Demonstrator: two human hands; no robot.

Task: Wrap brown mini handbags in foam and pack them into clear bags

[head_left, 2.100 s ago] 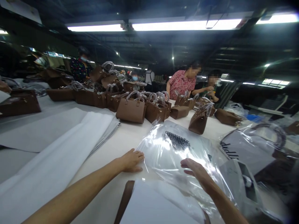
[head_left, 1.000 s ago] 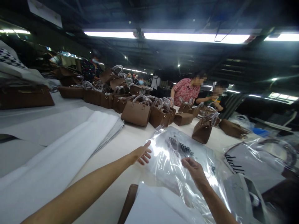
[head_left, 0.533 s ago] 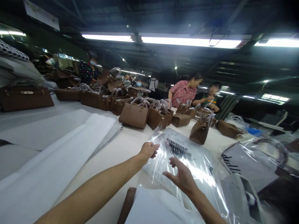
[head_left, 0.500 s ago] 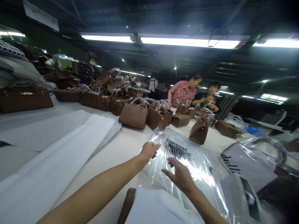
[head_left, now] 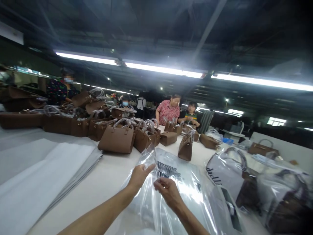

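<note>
In front of me lies a stack of clear plastic bags (head_left: pixel 186 182) with black script lettering. The top clear plastic bag (head_left: pixel 148 209) is partly raised, and its edge runs between my hands. My left hand (head_left: pixel 139 178) is closed on the raised plastic, thumb stretched along it and some fingers hidden. On the right side of that edge, my right hand (head_left: pixel 168 192) pinches the plastic with its fingertips drawn together. Just beyond my hands stands a brown handbag (head_left: pixel 117 138) with plastic-wrapped handles.
White sheets (head_left: pixel 49 173) are piled at left. Rows of brown handbags (head_left: pixel 144 137) line the far side of the table (head_left: pixel 110 182). At right stand bagged handbags, one in a lettered white cover (head_left: pixel 226 173). A co-worker in a pink shirt (head_left: pixel 167 111) is across the table.
The view has swung right, so the table scene sits further left. My left hand has raised the plastic bag's edge. My right hand has gone from spread fingers to a pinch at that edge.
</note>
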